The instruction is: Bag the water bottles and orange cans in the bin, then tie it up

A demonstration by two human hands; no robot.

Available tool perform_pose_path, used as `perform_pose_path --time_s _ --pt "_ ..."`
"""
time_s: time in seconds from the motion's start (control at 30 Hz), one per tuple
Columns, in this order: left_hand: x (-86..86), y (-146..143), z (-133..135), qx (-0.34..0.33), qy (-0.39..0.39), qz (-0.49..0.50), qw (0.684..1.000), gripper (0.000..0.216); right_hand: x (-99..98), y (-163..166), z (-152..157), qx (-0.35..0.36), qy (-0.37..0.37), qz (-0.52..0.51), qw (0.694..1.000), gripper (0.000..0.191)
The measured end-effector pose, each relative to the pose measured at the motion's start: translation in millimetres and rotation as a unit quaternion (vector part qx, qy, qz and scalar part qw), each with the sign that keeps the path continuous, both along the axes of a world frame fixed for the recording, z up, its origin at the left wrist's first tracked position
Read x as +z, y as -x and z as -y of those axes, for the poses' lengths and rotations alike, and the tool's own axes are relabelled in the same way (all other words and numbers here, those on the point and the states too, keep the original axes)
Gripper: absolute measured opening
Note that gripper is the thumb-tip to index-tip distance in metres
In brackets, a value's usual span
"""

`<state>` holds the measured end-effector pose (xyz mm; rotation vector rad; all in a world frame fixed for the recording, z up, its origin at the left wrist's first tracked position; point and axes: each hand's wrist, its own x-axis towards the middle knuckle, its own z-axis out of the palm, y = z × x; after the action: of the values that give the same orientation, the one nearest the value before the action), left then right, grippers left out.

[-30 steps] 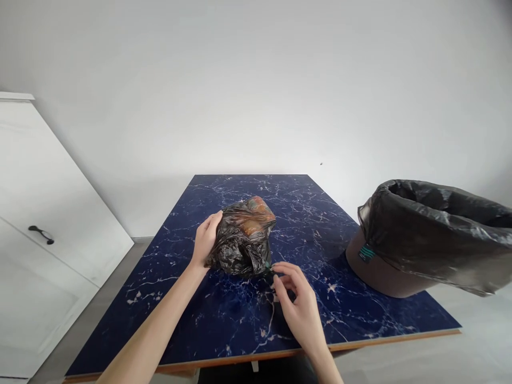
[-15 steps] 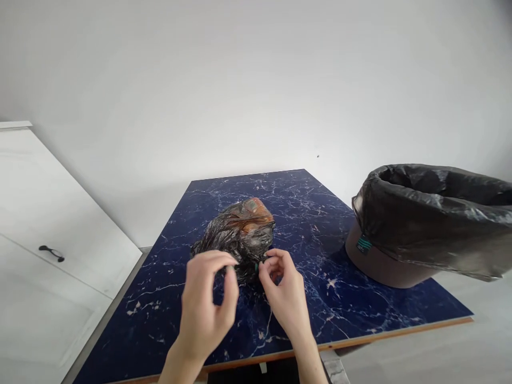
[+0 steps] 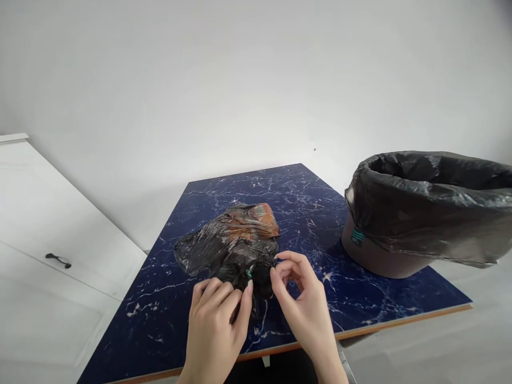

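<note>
A thin black plastic bag lies crumpled on the blue marbled table, with orange and reddish contents showing through its far right end. A small teal bit shows on its gathered near part. My left hand is at the near edge of this part, fingers curled and closed on the black plastic, thumb pointing up beside the teal bit. My right hand pinches the bag's right side between thumb and index finger, the other fingers curled behind.
On the table's right side stands a brown bin lined with a black bag folded over its rim. A white cabinet with a dark handle stands at the left. The table has a wooden front edge, and a pale wall rises behind it.
My left hand has come down from a raised, parted-finger pose to close on the bag. The bag's gathered part is spread wider, and its left end reaches further left.
</note>
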<state>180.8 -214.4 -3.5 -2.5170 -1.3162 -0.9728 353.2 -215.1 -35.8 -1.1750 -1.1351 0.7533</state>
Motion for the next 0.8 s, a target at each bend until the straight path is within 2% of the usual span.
perform_pose_path --time_s 0.07,0.13,0.2,0.27,0.43,0.6,0.8 --pt "5.3 -5 1 -0.021 -0.025 0.024 0.999 0.027 1.2 -2 3 0.006 -0.009 -0.001 1.0 0.023" --pt "7.8 -10 0 -0.058 -0.01 0.033 0.998 0.015 3.0 -3 5 0.009 -0.015 -0.001 1.0 0.022" --pt "7.5 -13 -2 -0.075 0.025 0.031 0.996 0.017 5.4 -5 7 0.01 -0.015 -0.001 1.0 0.022" --pt "5.7 -13 -4 -0.066 0.046 0.019 0.997 0.018 7.7 -8 9 0.013 -0.01 -0.001 1.0 0.023" --pt "1.7 2 -6 0.005 0.058 -0.044 0.997 0.031 11.0 -13 14 0.041 0.004 0.014 0.999 0.02" --pt "-5.3 32 -6 0.101 0.091 -0.086 0.987 0.038 18.7 -15 20 0.155 0.051 0.074 0.984 0.017" --pt "-11.2 64 -4 0.204 0.16 -0.115 0.959 0.039 28.7 0 24 0.243 0.056 0.131 0.96 0.031"
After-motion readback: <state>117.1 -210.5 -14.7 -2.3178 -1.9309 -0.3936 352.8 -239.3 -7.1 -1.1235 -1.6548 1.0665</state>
